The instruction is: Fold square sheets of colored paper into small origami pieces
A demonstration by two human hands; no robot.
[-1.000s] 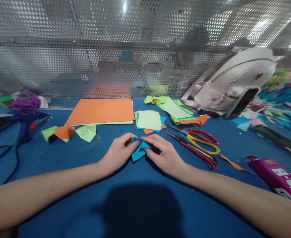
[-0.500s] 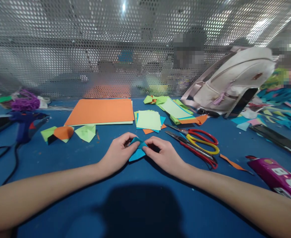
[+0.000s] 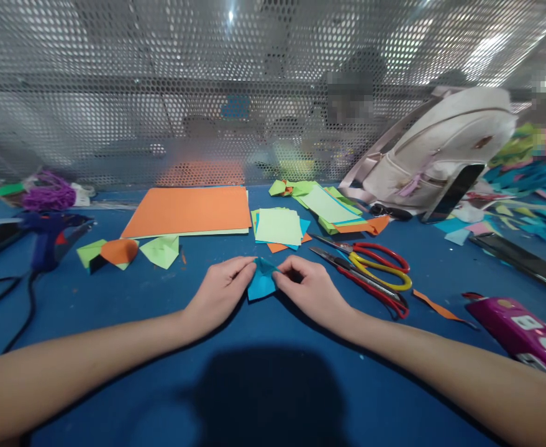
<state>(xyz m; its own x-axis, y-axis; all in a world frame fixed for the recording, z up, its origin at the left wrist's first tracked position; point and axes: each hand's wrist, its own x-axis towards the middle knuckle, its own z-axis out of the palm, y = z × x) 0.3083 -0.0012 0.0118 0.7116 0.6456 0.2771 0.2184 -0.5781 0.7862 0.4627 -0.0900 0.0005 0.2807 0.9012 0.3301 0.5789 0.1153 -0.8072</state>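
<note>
A small creased piece of blue paper (image 3: 262, 284) is held low over the table, between my hands. My left hand (image 3: 225, 287) pinches its left edge between thumb and fingers. On the opposite edge, my right hand (image 3: 306, 282) grips the paper the same way. The paper's upper part is folded and darker, while its lower part lies flat. Just beyond it is a stack of square paper pieces (image 3: 278, 226), pale green on top with blue and orange below. Folded green and orange paper shapes (image 3: 118, 252) lie to the left, beside a folded green one (image 3: 161, 251).
Two pairs of scissors (image 3: 379, 273) lie right of my hands. Orange sheets (image 3: 191, 210) lie behind, before a perforated metal screen (image 3: 161, 105). A blue glue gun (image 3: 46, 239) is at left; a pale backpack (image 3: 450, 146), a phone (image 3: 454, 192) and a magenta case (image 3: 515, 329) are at right.
The blue paper's shape has shifted: its folded flap is now spread wider and more squarely between my fingers. Both hands still hold it in nearly the same place.
</note>
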